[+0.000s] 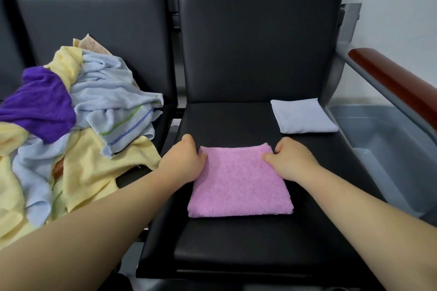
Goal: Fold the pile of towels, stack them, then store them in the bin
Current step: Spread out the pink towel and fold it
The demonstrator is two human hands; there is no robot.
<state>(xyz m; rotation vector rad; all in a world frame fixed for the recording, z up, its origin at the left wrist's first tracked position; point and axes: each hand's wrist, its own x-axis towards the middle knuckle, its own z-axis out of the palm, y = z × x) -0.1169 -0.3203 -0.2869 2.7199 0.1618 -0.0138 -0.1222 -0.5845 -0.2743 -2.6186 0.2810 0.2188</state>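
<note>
A pink towel (238, 186) lies flat on a black seat (236, 255), right in the middle of the view. It is folded into a neat square shape. The left hand (182, 160) is at the towel's 10 o'clock corner, and its fingers (189, 140) are curled round that corner and hold it. The right hand (292, 160) is at the 2 o'clock corner, and its fingers (280, 146) are curled too, pinching the edge of the pink towel there. Both thumbs rest on top of the cloth. Both arms reach in from 6 o'clock. At 9 o'clock, on the next seat, sits the pile of towels (78, 149), all messy. It has yellow ones, pale blue ones and a purple towel (40, 106) on top. At 2 o'clock from the pink towel, on the same seat, lies a small blue towel (302, 116), folded already and apart from the hands. At 3 o'clock, past the seat's edge, is the grey bin (383, 149). It sits low under a brown armrest (397, 85).
</note>
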